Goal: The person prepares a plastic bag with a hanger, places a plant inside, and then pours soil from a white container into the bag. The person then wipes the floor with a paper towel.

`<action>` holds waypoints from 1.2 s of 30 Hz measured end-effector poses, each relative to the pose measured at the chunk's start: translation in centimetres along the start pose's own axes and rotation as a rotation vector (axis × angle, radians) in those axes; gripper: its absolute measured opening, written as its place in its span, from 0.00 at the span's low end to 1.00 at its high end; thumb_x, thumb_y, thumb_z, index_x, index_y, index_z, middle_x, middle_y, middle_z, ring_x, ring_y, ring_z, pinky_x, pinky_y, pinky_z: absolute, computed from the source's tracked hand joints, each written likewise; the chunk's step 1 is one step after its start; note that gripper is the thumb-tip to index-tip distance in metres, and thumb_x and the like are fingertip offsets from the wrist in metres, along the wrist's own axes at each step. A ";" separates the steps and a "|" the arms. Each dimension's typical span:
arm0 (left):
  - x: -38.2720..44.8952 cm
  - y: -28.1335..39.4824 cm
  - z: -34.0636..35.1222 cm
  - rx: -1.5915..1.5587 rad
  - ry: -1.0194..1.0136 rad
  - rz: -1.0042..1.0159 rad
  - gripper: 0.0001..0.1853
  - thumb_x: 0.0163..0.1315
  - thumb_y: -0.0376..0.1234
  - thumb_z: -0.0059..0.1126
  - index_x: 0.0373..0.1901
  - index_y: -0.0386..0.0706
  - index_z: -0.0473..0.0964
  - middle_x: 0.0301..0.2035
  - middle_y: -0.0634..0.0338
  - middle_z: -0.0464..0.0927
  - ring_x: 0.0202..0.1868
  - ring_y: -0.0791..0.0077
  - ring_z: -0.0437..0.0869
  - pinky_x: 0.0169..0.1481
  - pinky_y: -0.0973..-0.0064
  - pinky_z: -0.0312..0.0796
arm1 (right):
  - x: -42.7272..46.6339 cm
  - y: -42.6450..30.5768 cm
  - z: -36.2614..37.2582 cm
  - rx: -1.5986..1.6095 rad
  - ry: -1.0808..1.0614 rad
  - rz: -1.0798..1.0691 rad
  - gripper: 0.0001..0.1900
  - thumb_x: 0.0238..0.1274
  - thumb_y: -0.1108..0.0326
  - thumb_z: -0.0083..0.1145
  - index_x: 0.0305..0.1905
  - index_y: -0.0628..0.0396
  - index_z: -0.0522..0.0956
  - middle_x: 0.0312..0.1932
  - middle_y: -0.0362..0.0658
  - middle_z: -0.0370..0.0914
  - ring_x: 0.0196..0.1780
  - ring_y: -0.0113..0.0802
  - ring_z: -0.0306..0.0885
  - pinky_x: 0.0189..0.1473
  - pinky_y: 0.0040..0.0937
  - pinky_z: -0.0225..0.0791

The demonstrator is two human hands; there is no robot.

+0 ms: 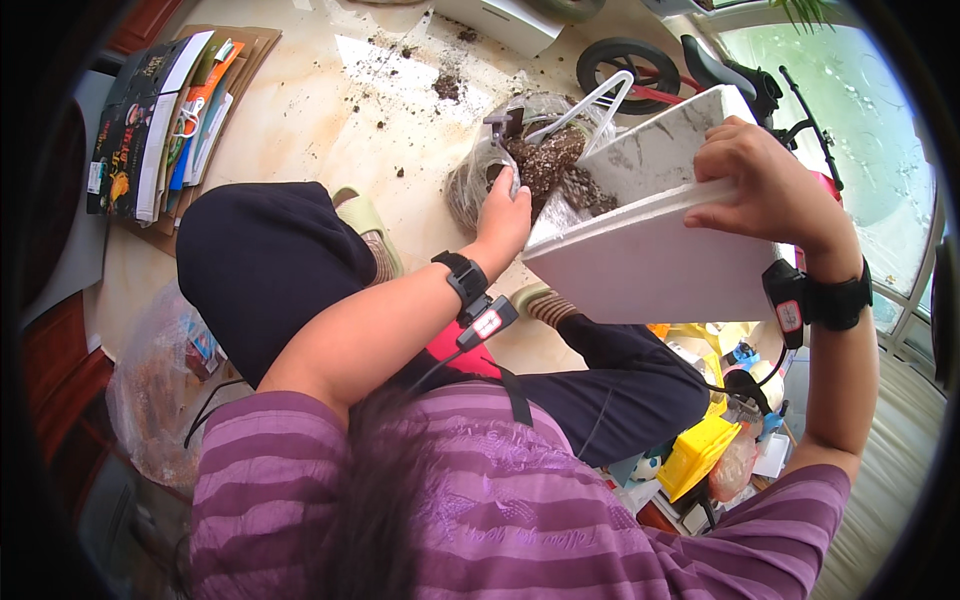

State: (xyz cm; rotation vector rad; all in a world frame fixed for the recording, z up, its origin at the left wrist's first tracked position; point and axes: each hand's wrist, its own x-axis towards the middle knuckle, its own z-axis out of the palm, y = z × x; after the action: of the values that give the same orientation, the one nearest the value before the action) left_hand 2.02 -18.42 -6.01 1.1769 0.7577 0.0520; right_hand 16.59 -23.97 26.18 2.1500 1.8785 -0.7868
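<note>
My right hand grips the upper rim of a white foam box, which is tilted with its mouth towards a clear plastic bag. Dark potting soil fills the bag's opening, and more lies at the box's lower edge. At the bag's near side, my left hand holds the plastic edge beside the box's corner; its fingertips are partly hidden. A white plastic handle sticks up out of the soil.
Spilled soil dots the tiled floor. A balance bike's wheel is behind the box. Books and flattened cardboard stand at the left. A yellow basket and toys sit at the lower right, and a filled plastic bag at the lower left.
</note>
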 end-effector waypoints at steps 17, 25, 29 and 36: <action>-0.6 0.8 -0.2 -0.007 0.009 -0.021 0.26 0.63 0.35 0.42 0.62 0.34 0.58 0.56 0.41 0.68 0.57 0.50 0.70 0.61 0.68 0.61 | 0.3 -0.3 0.4 0.051 -0.024 0.027 0.17 0.36 0.63 0.67 0.20 0.63 0.70 0.19 0.51 0.67 0.29 0.49 0.68 0.36 0.39 0.62; 0.6 -1.0 0.2 0.069 0.023 0.048 0.28 0.64 0.31 0.43 0.66 0.37 0.52 0.23 0.62 0.70 0.25 0.79 0.70 0.32 0.79 0.66 | -0.3 0.0 1.5 0.113 -0.009 0.100 0.17 0.34 0.63 0.67 0.19 0.63 0.69 0.19 0.50 0.67 0.30 0.49 0.68 0.37 0.40 0.62; 0.4 -1.7 0.1 0.055 0.021 0.021 0.29 0.64 0.31 0.43 0.67 0.37 0.52 0.23 0.62 0.70 0.25 0.79 0.70 0.31 0.79 0.66 | -0.5 -0.6 -0.2 -0.026 -0.064 0.073 0.16 0.36 0.62 0.68 0.21 0.62 0.72 0.20 0.50 0.68 0.30 0.48 0.69 0.39 0.38 0.63; 0.2 -0.1 0.4 0.037 0.008 0.018 0.29 0.64 0.31 0.42 0.67 0.37 0.51 0.22 0.62 0.70 0.25 0.79 0.69 0.31 0.79 0.64 | -1.3 -0.6 0.9 0.050 -0.024 0.077 0.17 0.36 0.64 0.68 0.21 0.64 0.71 0.19 0.51 0.67 0.29 0.48 0.69 0.34 0.38 0.63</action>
State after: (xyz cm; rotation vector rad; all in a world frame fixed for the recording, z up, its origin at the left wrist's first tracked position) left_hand 2.34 -18.68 -6.08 1.2197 0.7580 0.0573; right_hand 15.74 -25.39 26.16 2.2175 1.7713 -0.8482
